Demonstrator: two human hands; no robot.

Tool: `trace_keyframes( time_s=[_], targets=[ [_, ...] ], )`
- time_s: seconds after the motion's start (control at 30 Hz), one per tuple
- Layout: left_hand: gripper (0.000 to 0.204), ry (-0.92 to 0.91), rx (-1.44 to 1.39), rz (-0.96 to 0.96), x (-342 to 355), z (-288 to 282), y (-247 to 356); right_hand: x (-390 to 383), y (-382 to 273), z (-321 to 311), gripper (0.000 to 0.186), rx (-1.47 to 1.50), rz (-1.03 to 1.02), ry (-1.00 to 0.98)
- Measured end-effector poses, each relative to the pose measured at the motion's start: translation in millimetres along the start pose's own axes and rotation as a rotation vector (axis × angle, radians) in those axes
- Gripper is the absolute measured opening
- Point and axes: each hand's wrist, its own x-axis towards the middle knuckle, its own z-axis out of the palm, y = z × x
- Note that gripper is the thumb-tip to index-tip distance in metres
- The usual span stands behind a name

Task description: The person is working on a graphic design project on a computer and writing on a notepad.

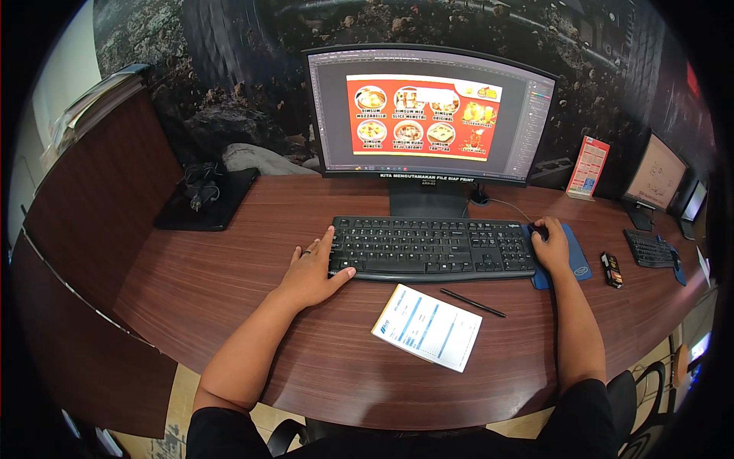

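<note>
Keyboard [436, 252], black with a separate number pad, lies flat on the wood-grain surface [321, 375], between the left grip [310, 274] and the right grip [552, 249]. The left grip touches the left end of the keyboard: fingers along the side edge, thumb at the near corner, thumb and fingers apart. A dark ring [306, 252] encircles one finger. The right grip is closed over a black computer mouse [540, 229]. The mouse is on a blue mouse pad [575, 256], which extends beneath and to the right of the right grip.

Nearer the body than both grips, and between them, a printed form pad [430, 329] lies at an angle. A black pen [474, 302] lies just beside it, toward the right grip. Forward of both grips, a curved monitor [520, 115] displays a red layout with round food pictures. Right of the right grip is a small dark pack [611, 269]; farther right is a second keyboard [650, 250]. Forward and right of the right grip stands a desk calendar [588, 167]. Forward and left of the left grip, a bundled black cable [200, 188] rests on a flat black slab [229, 210].
</note>
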Motion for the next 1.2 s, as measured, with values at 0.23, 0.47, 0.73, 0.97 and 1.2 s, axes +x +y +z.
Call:
trace_keyframes(
  time_s=[0.23, 0.47, 0.73, 0.97, 1.2],
  targets=[
    [0.099, 0.006, -0.008, 0.002, 0.5, -0.9, 2.8, 0.7, 7.5, 1.0, 0.024, -0.002, -0.013, -0.001],
    [0.099, 0.005, 0.002, 0.003, -0.7, -1.4, 2.6, -0.7, 0.3, 0.0, 0.025, 0.007, -0.013, 0.016],
    [0.099, -0.015, 0.007, -0.005, 0.2, -1.9, 3.0, 0.0, 2.6, 1.0, 0.023, -0.075, 0.088, 0.046],
    [0.099, -0.026, 0.009, -0.016, -0.2, -1.7, 3.1, -0.2, 5.3, 1.9, 0.025, -0.073, 0.044, 0.064],
    [0.096, -0.02, 0.008, -0.013, 0.4, 0.2, 2.4, -1.3, -4.2, -1.9, 0.033, -0.095, 0.09, 0.017]
  ],
)
